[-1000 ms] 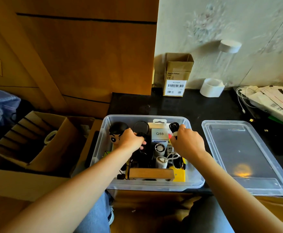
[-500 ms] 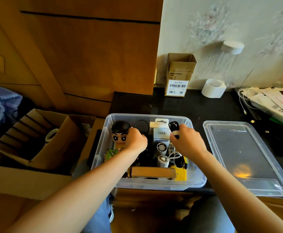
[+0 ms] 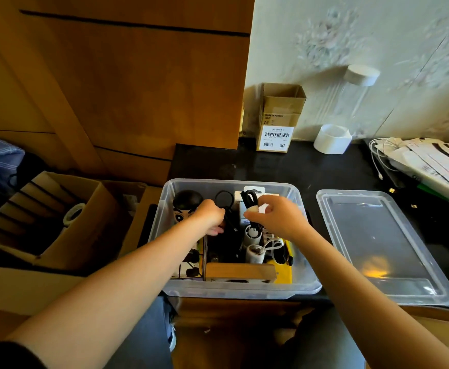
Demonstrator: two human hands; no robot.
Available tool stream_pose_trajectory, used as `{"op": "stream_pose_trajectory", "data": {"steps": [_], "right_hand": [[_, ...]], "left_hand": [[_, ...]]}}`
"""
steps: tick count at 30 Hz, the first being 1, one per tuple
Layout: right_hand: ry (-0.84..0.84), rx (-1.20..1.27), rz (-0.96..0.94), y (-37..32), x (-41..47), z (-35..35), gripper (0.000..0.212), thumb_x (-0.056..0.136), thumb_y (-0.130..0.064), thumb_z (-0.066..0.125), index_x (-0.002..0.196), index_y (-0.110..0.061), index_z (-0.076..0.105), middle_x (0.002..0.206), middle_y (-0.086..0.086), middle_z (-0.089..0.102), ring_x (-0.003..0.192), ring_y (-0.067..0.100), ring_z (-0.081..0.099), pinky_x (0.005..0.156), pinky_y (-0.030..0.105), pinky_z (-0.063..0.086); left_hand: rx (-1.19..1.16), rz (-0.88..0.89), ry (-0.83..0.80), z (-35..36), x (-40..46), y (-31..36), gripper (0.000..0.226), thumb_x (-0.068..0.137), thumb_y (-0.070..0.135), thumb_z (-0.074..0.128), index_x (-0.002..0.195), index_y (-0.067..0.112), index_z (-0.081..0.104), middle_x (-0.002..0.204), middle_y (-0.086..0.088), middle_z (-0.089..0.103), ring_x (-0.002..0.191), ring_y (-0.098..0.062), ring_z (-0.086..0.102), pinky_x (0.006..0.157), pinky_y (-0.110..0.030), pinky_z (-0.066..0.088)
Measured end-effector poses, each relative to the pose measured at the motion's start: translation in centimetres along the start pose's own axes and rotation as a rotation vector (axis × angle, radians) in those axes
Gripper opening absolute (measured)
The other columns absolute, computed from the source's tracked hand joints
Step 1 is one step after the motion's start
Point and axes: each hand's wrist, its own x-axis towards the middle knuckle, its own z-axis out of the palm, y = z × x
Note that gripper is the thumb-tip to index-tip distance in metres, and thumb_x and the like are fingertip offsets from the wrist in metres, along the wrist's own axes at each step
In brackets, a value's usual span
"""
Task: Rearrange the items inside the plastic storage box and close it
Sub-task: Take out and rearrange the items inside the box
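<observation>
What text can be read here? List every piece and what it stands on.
"Made in Vietnam": cardboard box by the wall.
"CE": the same box, under that line.
Barcode label on that box: digits too small to read.
Large black letters on the white papers: cut off, unreadable.

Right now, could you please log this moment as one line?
storage box: open | lid: on counter beside it | right hand: pinching coiled black cable | left hand: inside box

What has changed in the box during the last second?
The right hand has lifted the coiled black cable it pinches, higher above the clear plastic storage box. The left hand stays down among the items, its grip hidden. The clear lid lies unmoved beside the box.
</observation>
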Motion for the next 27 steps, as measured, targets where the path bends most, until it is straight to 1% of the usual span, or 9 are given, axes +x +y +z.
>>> {"op": "stream_pose_trajectory", "data": {"steps": [4, 7, 9, 12, 13, 16, 19, 23, 27], "right_hand": [[-0.067, 0.140, 0.015, -1.1, 0.5, 0.4, 0.031, 0.084, -0.027, 0.065, 0.107, -0.008, 0.058, 0.081, 0.012, 0.067, 0.058, 0.017, 0.059, 0.058, 0.029, 0.050], [-0.079, 0.199, -0.003, -1.5, 0.9, 0.7, 0.037, 0.082, -0.025, 0.067, 0.115, -0.017, 0.053, 0.081, 0.005, 0.068, 0.056, 0.013, 0.064, 0.057, 0.028, 0.057], [-0.077, 0.167, -0.031, -1.7, 1.2, 1.0, 0.041, 0.082, -0.027, 0.069, 0.118, -0.019, 0.050, 0.084, 0.003, 0.070, 0.056, 0.013, 0.066, 0.059, 0.028, 0.058], [-0.100, 0.151, -0.058, -2.2, 1.9, 1.4, 0.038, 0.085, -0.030, 0.066, 0.118, -0.018, 0.052, 0.085, 0.003, 0.071, 0.057, 0.013, 0.068, 0.053, 0.023, 0.055], [-0.110, 0.144, -0.066, -2.4, 2.1, 1.6, 0.035, 0.086, -0.029, 0.064, 0.117, -0.017, 0.052, 0.084, 0.003, 0.071, 0.056, 0.013, 0.068, 0.051, 0.022, 0.054], [-0.116, 0.000, -0.137, -3.1, 2.6, 2.3, 0.027, 0.086, -0.028, 0.063, 0.109, -0.017, 0.054, 0.089, 0.004, 0.070, 0.063, 0.015, 0.069, 0.058, 0.028, 0.057], [-0.121, -0.222, -0.262, -3.9, 2.9, 3.2, 0.026, 0.084, -0.030, 0.063, 0.106, -0.018, 0.057, 0.096, 0.005, 0.068, 0.079, 0.020, 0.065, 0.067, 0.030, 0.053], [-0.162, -0.392, -0.339, -4.6, 3.2, 4.5, 0.035, 0.088, -0.030, 0.059, 0.120, -0.017, 0.053, 0.110, 0.007, 0.064, 0.093, 0.025, 0.059, 0.069, 0.025, 0.042], [-0.255, -0.574, -0.295, -5.0, 4.0, 5.7, 0.033, 0.089, -0.033, 0.055, 0.117, -0.016, 0.053, 0.106, 0.007, 0.063, 0.093, 0.027, 0.059, 0.070, 0.028, 0.046]], "left_hand": [[0.098, 0.011, -0.001, 0.1, 0.6, -0.2, 0.042, 0.099, 0.026, 0.046, 0.132, 0.001, 0.045, 0.099, -0.015, 0.065, 0.057, -0.014, 0.061, 0.048, -0.019, 0.047], [0.169, 0.002, -0.060, -0.1, 0.6, -0.2, 0.044, 0.100, 0.033, 0.043, 0.131, 0.001, 0.046, 0.111, -0.014, 0.065, 0.055, -0.013, 0.059, 0.038, -0.016, 0.043], [0.191, -0.012, -0.118, -0.3, 0.4, -0.1, 0.045, 0.101, 0.032, 0.040, 0.135, 0.003, 0.040, 0.124, -0.014, 0.061, 0.062, -0.017, 0.063, 0.043, -0.018, 0.048], [0.270, 0.012, -0.251, -1.2, -0.4, 0.0, 0.037, 0.102, 0.015, 0.036, 0.136, -0.001, 0.039, 0.135, -0.016, 0.053, 0.112, -0.030, 0.060, 0.086, -0.032, 0.049], [0.305, 0.052, -0.262, -1.7, -0.7, -0.2, 0.034, 0.101, 0.010, 0.037, 0.131, -0.004, 0.045, 0.133, -0.017, 0.055, 0.117, -0.030, 0.058, 0.092, -0.034, 0.047], [0.458, 0.190, -0.216, -4.0, -1.6, -0.9, 0.026, 0.095, 0.007, 0.049, 0.115, -0.006, 0.060, 0.115, -0.021, 0.065, 0.106, -0.031, 0.064, 0.087, -0.035, 0.051], [0.452, 0.239, -0.224, -5.9, -2.1, -1.6, 0.027, 0.098, 0.004, 0.043, 0.117, -0.006, 0.059, 0.115, -0.019, 0.065, 0.107, -0.028, 0.063, 0.073, -0.028, 0.052], [0.492, 0.293, -0.264, -6.4, -2.2, -2.3, 0.029, 0.098, 0.003, 0.041, 0.122, 0.000, 0.058, 0.119, -0.014, 0.062, 0.114, -0.029, 0.056, 0.091, -0.034, 0.046], [0.534, 0.335, -0.252, -6.3, -1.8, -2.5, 0.019, 0.096, 0.005, 0.046, 0.103, -0.001, 0.063, 0.103, -0.013, 0.055, 0.095, -0.028, 0.055, 0.080, -0.036, 0.041]]}}
